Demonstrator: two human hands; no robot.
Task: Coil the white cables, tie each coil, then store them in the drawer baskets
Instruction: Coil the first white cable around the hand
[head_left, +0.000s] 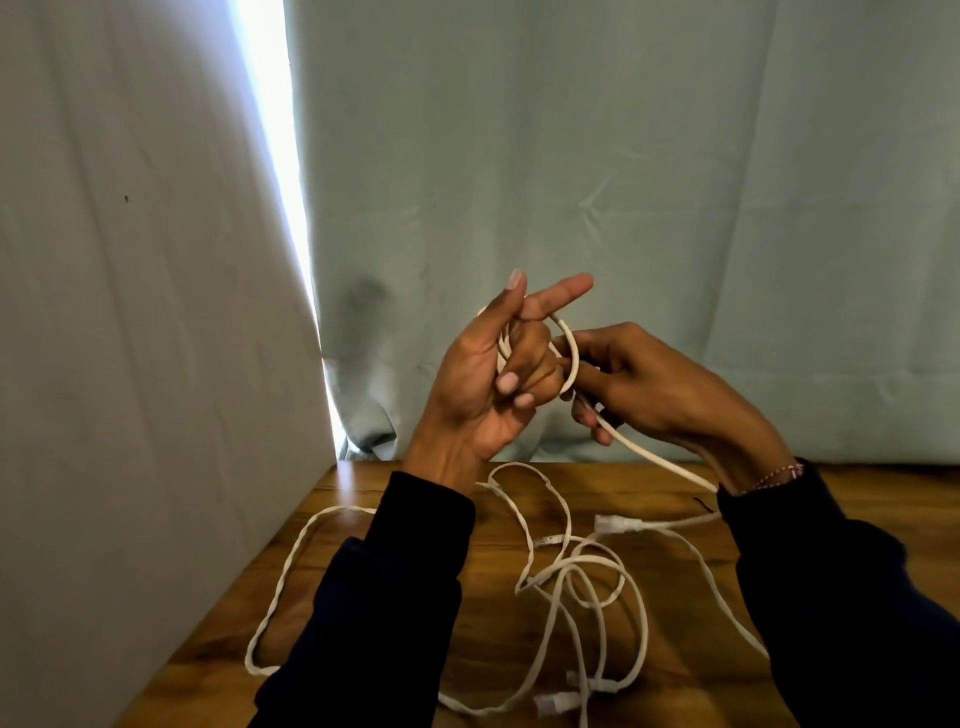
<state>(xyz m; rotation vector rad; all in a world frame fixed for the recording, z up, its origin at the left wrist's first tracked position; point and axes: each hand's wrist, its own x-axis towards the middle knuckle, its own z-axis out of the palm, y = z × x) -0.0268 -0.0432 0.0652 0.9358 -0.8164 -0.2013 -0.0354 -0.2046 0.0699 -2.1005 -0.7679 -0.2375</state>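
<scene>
- The left hand (488, 374) is raised above the surface (649, 488), palm toward the camera, with its lower fingers curled round a small coil (569, 358) of white cable while the index finger and thumb stand out straight.
- The right hand (639, 384) sits just beside the left, pinching the same cable where the loop closes; the free run (654, 457) of it trails down from under that hand toward the right wrist.
- The coil has only a turn or two so far, I judge. With the left index finger and thumb off the cable, a turn could spring off the curled fingers and undo the loop.
- Below both hands, the loose cables (582, 587) lie crossed over one another on the surface, with several plugs among them, one plug (618, 523) just under the right wrist.
- Pulling more length in could drag that tangle along, snag a plug in a neighbouring loop, or tighten a knot.
- A long loop (291, 561) lies out beyond the left forearm, near the surface's edge; a tug might send it over.
- No drawer baskets or ties are in view, so storing is some way off.
</scene>
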